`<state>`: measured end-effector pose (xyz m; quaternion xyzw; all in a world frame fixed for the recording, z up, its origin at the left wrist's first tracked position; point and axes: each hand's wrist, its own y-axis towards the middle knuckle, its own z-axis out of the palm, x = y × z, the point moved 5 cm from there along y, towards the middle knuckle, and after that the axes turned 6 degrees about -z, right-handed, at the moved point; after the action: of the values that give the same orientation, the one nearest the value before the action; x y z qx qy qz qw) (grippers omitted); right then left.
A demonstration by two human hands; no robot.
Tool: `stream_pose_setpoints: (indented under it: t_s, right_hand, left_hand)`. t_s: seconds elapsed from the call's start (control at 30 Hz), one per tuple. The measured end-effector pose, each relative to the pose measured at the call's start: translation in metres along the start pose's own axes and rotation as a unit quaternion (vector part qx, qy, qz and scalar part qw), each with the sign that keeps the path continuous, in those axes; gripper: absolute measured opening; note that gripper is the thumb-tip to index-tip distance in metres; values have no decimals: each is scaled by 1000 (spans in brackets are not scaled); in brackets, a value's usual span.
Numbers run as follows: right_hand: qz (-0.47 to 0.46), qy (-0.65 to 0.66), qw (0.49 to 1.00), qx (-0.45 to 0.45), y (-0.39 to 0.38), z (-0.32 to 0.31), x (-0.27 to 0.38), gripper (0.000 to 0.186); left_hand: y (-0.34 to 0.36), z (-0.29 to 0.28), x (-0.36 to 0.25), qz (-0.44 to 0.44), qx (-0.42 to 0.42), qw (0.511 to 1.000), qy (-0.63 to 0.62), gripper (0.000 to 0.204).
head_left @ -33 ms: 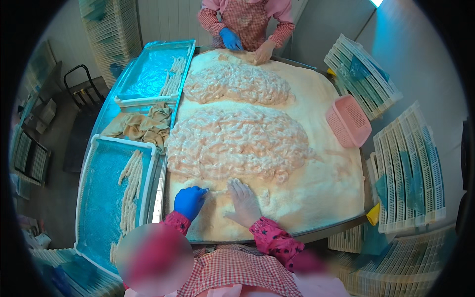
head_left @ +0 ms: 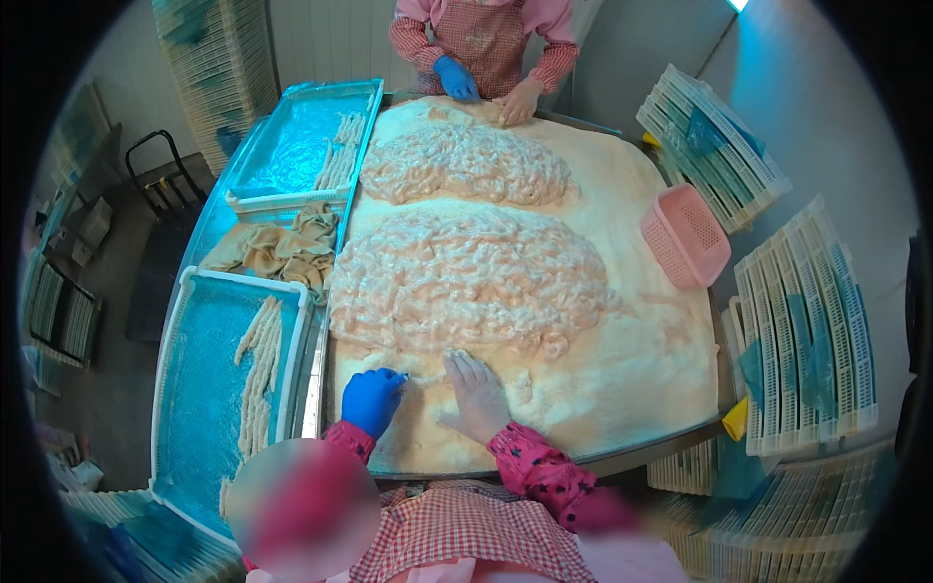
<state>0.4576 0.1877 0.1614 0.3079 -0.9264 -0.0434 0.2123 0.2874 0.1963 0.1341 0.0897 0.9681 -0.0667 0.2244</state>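
Observation:
My left hand [head_left: 373, 400], in a blue glove, is closed with its fingertips pinching one end of a pale, crumb-coated meat strip [head_left: 427, 377]. Beside it my right hand [head_left: 476, 400], in a whitish glove, lies flat with fingers stretched out on the crumb layer [head_left: 593, 398], at the strip's other end. The strip is partly hidden by crumbs and the right fingers. Just beyond both hands rises a large heap of wet, pinkish-white raw meat strips [head_left: 466, 277]. Left of my left hand, a white-rimmed tray lined in blue [head_left: 199, 389] holds several coated strips [head_left: 258, 379].
A second meat heap [head_left: 466, 165] lies farther off, where a co-worker's gloved hands [head_left: 520, 101] work. Bunched cloths [head_left: 282, 245] separate the near tray from a far blue-lined tray [head_left: 282, 146]. A pink basket [head_left: 685, 238] stands right; stacked white trays [head_left: 807, 330] lean beyond the table.

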Motion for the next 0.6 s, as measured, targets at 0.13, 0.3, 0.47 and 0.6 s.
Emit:
stream_pose_setpoints:
  t_s: [0.13,0.3,0.47,0.6]
  right_hand:
    - [73,-65,992,77,16,26,-7,78]
    - [94,6,995,39,-27,8,-63,67]
    - [28,-56,994,-91,-30,-42,-26,53]
    - [57,-68,992,-92,-42,-33,-41,39]
  left_hand:
    - [-12,10,-17,102,-114,988,-10,59]
    - [2,44,2,30,52,998,36,63]
    - [-7,25,-30,152,-102,983,-2,59]
    - [13,35,-29,47,33,998,-8,58]
